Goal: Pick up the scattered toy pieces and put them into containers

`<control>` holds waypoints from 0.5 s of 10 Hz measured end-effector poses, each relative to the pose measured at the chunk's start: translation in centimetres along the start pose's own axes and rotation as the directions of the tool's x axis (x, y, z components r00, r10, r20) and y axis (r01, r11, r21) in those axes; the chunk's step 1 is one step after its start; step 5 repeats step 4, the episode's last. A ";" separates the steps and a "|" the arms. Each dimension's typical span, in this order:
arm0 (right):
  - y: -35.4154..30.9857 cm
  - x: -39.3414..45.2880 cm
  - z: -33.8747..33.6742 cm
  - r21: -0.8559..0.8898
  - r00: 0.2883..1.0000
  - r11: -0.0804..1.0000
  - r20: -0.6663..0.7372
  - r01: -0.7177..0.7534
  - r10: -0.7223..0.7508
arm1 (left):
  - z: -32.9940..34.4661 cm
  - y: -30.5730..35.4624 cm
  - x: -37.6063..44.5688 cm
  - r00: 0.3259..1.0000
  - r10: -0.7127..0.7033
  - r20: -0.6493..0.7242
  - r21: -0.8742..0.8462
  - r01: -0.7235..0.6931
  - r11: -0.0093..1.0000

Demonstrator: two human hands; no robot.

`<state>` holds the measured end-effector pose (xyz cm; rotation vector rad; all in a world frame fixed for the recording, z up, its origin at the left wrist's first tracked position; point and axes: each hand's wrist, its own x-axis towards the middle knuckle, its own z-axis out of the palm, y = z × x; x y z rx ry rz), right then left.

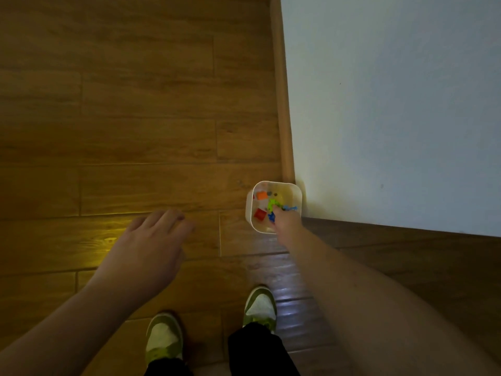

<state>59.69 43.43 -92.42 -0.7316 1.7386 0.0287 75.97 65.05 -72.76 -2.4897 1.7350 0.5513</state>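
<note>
Right hand point(284, 221) in container point(292, 187) — toys.

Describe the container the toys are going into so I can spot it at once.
Follow the wooden baseboard along the white wall to its near end. There, on the wood floor, sits a white rounded-square tub, the only container in view, holding bright toy pieces under the right hand.

Both arms point(81, 316) are bare, no sleeves or anything worn on the wrists. Black trousers point(254, 348) are seen at the bottom, and green sneakers point(260, 308) with white toe panels are worn on both feet.
</note>
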 end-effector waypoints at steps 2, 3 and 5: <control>-0.7 -1.9 -1.5 0.075 1.000 0.997 0.011 0.000 -0.001 | -1.7 0.0 0.5 1.000 -0.012 -0.021 -0.046 0.011 0.999; -1.5 -3.7 -2.0 0.137 0.992 0.990 0.113 0.042 -0.058 | -2.2 0.0 0.3 0.999 0.003 -0.047 -0.065 -0.006 0.998; -2.5 -5.6 -2.4 0.124 0.982 0.991 0.172 0.051 -0.072 | -2.5 0.2 -0.1 0.998 -0.027 -0.059 -0.069 0.023 0.997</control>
